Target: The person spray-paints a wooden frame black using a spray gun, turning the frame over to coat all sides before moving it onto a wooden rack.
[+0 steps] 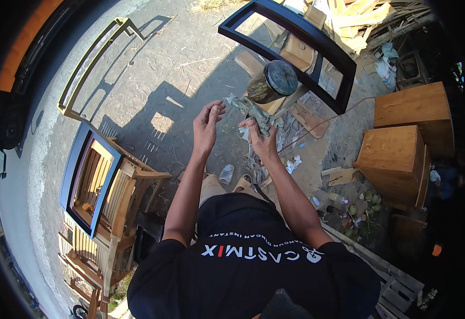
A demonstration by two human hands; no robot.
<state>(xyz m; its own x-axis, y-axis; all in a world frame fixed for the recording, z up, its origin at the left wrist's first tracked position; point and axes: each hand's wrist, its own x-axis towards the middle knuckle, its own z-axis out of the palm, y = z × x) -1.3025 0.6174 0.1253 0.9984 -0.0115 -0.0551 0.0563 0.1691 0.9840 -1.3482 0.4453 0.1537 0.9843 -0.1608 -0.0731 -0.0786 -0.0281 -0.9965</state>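
Observation:
My right hand is wrapped round the handle of a spray gun, which points to the left. A round, paint-stained cup with a dark lid sits on top of the gun, tilted. My left hand is raised just beside the gun's nozzle. Its fingers are curled and pinched together; whatever may be between them is hidden. Beyond the gun stands a dark, curved rectangular frame, apart from both hands.
A thin red hose runs off right. Wooden cabinets stand at right, scrap wood behind. At left are a pale frame, a blue-black frame and slatted wooden furniture. Litter lies on the ground around my feet.

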